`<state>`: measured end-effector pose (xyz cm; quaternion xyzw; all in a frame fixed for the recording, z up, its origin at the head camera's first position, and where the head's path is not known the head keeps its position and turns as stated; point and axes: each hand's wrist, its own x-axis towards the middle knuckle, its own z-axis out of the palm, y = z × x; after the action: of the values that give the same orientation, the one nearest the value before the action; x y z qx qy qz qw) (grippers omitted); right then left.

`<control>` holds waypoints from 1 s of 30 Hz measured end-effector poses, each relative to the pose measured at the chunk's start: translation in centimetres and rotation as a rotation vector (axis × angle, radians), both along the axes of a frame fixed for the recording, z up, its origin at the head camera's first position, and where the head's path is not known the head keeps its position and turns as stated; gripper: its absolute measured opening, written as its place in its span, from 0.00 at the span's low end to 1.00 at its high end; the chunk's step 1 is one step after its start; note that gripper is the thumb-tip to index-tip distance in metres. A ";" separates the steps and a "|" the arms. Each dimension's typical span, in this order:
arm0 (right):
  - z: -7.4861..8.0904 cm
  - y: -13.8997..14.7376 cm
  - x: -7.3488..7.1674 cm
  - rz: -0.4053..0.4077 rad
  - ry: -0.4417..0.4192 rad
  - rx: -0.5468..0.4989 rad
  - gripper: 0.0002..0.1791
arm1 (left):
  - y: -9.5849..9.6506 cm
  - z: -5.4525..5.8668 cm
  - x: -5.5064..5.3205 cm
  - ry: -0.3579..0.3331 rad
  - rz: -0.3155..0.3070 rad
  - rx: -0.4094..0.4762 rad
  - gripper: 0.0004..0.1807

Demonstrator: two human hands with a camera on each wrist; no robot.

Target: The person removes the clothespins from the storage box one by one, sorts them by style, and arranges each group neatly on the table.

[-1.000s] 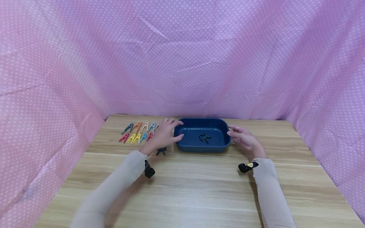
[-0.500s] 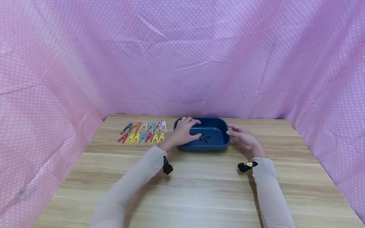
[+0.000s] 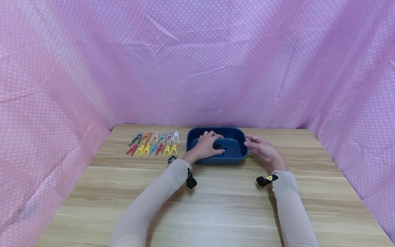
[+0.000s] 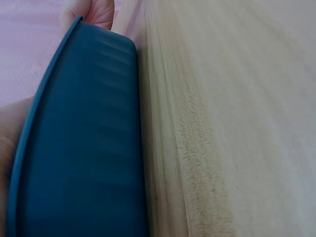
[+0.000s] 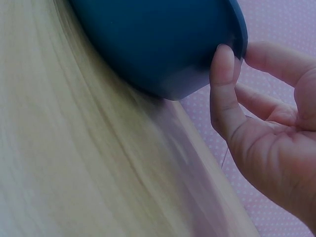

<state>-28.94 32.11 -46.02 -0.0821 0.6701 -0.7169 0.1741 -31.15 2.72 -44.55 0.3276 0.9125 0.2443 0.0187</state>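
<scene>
A dark blue rectangular basin [image 3: 216, 161] stands near the back of the table. My left hand [image 3: 206, 145] reaches over its near left rim. Thumb and fingers are spread apart around a small dark clip [image 3: 219, 146] on the basin floor, partly hidden by the hand. No closed grip on the clip shows. In the left wrist view, the basin's outer wall [image 4: 84, 138] covers most of that hand. My right hand [image 5: 276, 143] holds the basin's right end, its thumb against the outer wall and its index finger at the rim. Another dark clip [image 3: 171, 159] lies beside my left sleeve.
Two rows of colored clothespins lie left of the basin, among them an orange one [image 3: 146, 137], a white one [image 3: 176, 137] and a red one [image 3: 131, 149]. The wooden table [image 3: 228, 206] meets a pink dotted cloth [image 3: 197, 68] at the back and sides.
My left hand has moved right, from the basin's left edge into the basin and around the clip. The clothespins it covered now show. The right hand stays at the basin's right end.
</scene>
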 end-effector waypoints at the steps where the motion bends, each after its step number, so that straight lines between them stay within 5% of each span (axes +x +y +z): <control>1: 0.0 0.0 0.0 0.002 0.004 -0.001 0.34 | 0.1 -0.1 0.0 -0.010 -0.003 -0.004 0.31; 21: 0.2 -0.2 0.1 -0.024 -0.037 0.016 0.35 | 0.7 -1.2 -1.6 -0.118 0.038 -0.094 0.28; 30: -0.1 -0.2 0.0 -0.018 -0.018 -0.006 0.33 | 0.9 -1.2 -1.7 -0.080 0.103 -0.140 0.22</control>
<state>-28.95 31.94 -46.08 -0.0700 0.6669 -0.7213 0.1733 -32.86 3.59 -45.79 0.2683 0.9415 0.1934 0.0653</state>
